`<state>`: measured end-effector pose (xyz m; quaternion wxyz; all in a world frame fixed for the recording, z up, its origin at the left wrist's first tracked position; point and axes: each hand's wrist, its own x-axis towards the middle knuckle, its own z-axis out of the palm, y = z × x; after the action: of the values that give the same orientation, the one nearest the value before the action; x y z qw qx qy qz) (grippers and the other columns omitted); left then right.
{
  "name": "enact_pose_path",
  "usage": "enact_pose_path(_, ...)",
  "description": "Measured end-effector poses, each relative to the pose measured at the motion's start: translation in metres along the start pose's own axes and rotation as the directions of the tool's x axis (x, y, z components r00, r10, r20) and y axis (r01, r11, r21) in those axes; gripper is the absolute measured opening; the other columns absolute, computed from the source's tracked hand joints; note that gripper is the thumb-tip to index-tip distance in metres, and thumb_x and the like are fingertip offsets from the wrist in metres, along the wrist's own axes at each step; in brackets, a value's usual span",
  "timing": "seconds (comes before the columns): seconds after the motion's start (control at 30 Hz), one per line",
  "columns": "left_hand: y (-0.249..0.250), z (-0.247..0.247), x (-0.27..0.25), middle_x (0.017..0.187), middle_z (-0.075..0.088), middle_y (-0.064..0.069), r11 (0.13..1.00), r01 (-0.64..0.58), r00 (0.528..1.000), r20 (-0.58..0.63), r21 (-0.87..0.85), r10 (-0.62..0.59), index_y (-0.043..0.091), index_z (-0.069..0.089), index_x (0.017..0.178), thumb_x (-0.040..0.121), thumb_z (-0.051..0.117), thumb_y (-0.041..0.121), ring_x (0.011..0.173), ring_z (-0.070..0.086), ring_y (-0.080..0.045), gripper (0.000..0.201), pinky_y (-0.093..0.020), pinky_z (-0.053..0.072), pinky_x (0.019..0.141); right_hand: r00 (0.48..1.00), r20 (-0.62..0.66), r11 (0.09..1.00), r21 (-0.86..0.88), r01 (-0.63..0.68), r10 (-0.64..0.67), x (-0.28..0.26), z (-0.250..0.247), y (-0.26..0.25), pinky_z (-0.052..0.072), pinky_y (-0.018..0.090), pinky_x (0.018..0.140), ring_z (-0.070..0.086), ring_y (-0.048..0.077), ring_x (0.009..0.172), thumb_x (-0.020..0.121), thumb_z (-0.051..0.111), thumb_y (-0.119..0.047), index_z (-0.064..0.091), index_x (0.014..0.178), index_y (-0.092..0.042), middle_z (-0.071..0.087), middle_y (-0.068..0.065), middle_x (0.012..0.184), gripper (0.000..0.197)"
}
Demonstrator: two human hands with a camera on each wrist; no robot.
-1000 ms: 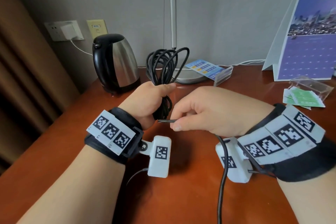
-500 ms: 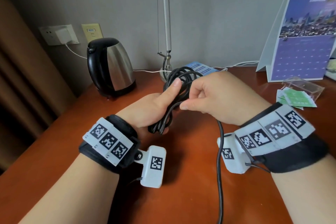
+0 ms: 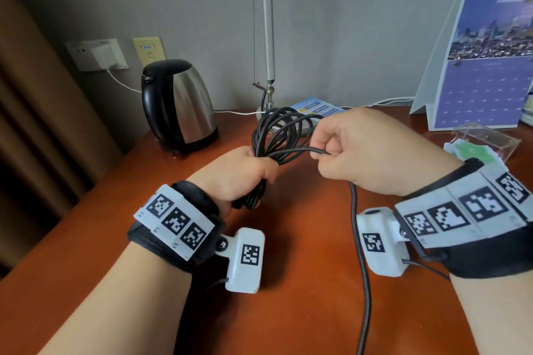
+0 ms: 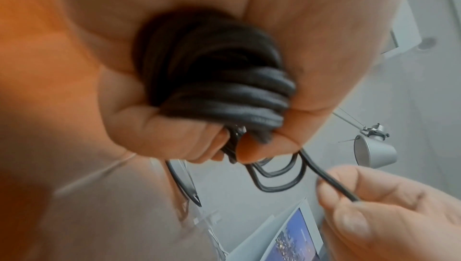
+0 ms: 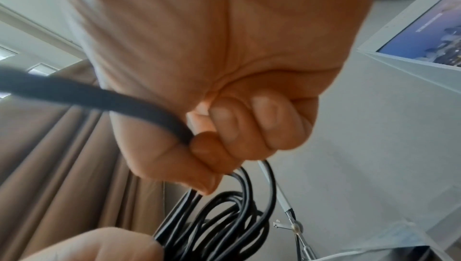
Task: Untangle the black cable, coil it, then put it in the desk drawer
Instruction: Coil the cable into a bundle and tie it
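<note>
Left hand (image 3: 236, 173) fisted round cable (image 3: 284, 135) coil above desk (image 3: 302, 282). Right hand (image 3: 372, 153) pinching free strand. Head view only: kettle (image 3: 178, 106). Left wrist view only: lamp head (image 4: 374, 153).

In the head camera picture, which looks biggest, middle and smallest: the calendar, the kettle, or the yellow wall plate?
1. Calendar, biggest, though its right edge is cut off.
2. Kettle, middle.
3. Yellow wall plate, smallest; it is also farthest back, which shrinks it somewhat.
</note>
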<state>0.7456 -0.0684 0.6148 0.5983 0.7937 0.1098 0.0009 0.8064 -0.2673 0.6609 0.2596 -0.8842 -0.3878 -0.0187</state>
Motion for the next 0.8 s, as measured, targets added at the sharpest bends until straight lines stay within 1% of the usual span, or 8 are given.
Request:
enact_pose_path(0.07, -0.003, -0.004, 0.004, 0.071, 0.04, -0.015, 1.0, 0.021, 0.999, -0.047, 0.004, -0.02, 0.007, 0.056, 0.078, 0.056, 0.059, 0.013, 0.052, 0.036, -0.022, 0.023, -0.024, 0.033, 0.049, 0.998, -0.05, 1.0, -0.002, -0.023, 0.022, 0.001, -0.002, 0.003, 0.038, 0.025, 0.055, 0.054, 0.001, 0.052, 0.081, 0.066, -0.016, 0.066, 0.076, -0.026, 0.06, -0.022, 0.054, 0.011)
enact_pose_path(0.2, -0.005, -0.004, 0.007, 0.065, 0.04, -0.015, 0.997, 0.066, 0.997, -0.048, 0.037, -0.064, 0.008, 0.055, 0.07, 0.051, 0.059, 0.013, 0.051, 0.038, -0.024, 0.02, -0.031, 0.03, 0.054, 0.983, -0.18, 0.999, -0.002, -0.036, 0.035, 0.004, -0.003, 0.01, 0.034, 0.01, 0.05, 0.057, -0.001, 0.057, 0.085, 0.069, -0.019, 0.069, 0.079, -0.029, 0.066, -0.019, 0.062, 0.012)
enact_pose_path(0.37, -0.005, -0.008, 0.008, 0.067, 0.043, -0.017, 0.997, 0.077, 0.995, -0.057, 0.016, -0.076, 0.005, 0.055, 0.072, 0.051, 0.059, 0.012, 0.05, 0.04, -0.024, 0.023, -0.027, 0.032, 0.054, 0.973, -0.221, 0.998, -0.002, -0.07, 0.068, 0.003, -0.009, 0.018, 0.035, 0.009, 0.051, 0.056, -0.004, 0.054, 0.083, 0.072, -0.017, 0.07, 0.079, -0.028, 0.064, -0.02, 0.06, 0.012)
enact_pose_path(0.47, -0.005, -0.018, 0.009, 0.068, 0.045, -0.016, 0.993, 0.071, 0.99, -0.115, -0.092, -0.082, 0.003, 0.058, 0.083, 0.054, 0.058, 0.011, 0.047, 0.038, -0.022, 0.031, -0.022, 0.035, 0.046, 0.977, -0.187, 0.995, 0.029, -0.095, 0.099, 0.003, -0.008, 0.022, 0.036, 0.018, 0.054, 0.054, -0.004, 0.051, 0.084, 0.072, -0.018, 0.07, 0.079, -0.028, 0.065, -0.021, 0.059, 0.012)
enact_pose_path(0.53, -0.005, -0.019, 0.009, 0.066, 0.044, -0.014, 0.988, 0.076, 0.991, -0.099, -0.135, -0.09, 0.004, 0.058, 0.087, 0.054, 0.057, 0.01, 0.046, 0.037, -0.022, 0.033, -0.021, 0.035, 0.042, 0.971, -0.222, 0.995, 0.057, -0.077, 0.088, 0.005, -0.004, 0.023, 0.033, 0.019, 0.052, 0.053, 0.0, 0.049, 0.087, 0.071, -0.019, 0.069, 0.082, -0.026, 0.063, -0.019, 0.056, 0.009)
enact_pose_path(0.6, -0.005, -0.013, 0.007, 0.066, 0.043, -0.012, 0.986, 0.085, 0.995, -0.044, -0.143, -0.092, 0.003, 0.058, 0.087, 0.054, 0.056, 0.008, 0.046, 0.037, -0.021, 0.033, -0.021, 0.036, 0.041, 0.955, -0.286, 0.995, 0.092, -0.048, 0.073, 0.008, -0.001, 0.022, 0.032, 0.02, 0.051, 0.053, 0.003, 0.05, 0.089, 0.07, -0.022, 0.067, 0.092, -0.027, 0.061, -0.014, 0.056, 0.007)
enact_pose_path(0.7, -0.005, -0.004, 0.005, 0.067, 0.042, -0.011, 0.985, 0.101, 0.995, 0.029, -0.137, -0.098, 0.004, 0.057, 0.091, 0.054, 0.055, 0.006, 0.047, 0.037, -0.02, 0.037, -0.021, 0.035, 0.042, 0.935, -0.349, 0.989, 0.149, -0.01, 0.062, 0.012, 0.005, 0.023, 0.033, 0.026, 0.055, 0.052, 0.006, 0.051, 0.091, 0.071, -0.027, 0.065, 0.112, -0.032, 0.055, -0.007, 0.056, 0.023)
enact_pose_path(0.8, -0.003, 0.002, 0.002, 0.066, 0.042, -0.009, 0.98, 0.133, 0.985, 0.132, -0.145, -0.114, 0.003, 0.057, 0.087, 0.055, 0.055, 0.006, 0.046, 0.036, -0.017, 0.032, -0.021, 0.032, 0.045, 0.928, -0.369, 0.99, 0.141, 0.001, 0.052, 0.015, 0.011, 0.023, 0.032, 0.019, 0.053, 0.049, 0.006, 0.053, 0.091, 0.072, -0.033, 0.065, 0.126, -0.031, 0.048, -0.007, 0.058, 0.036)
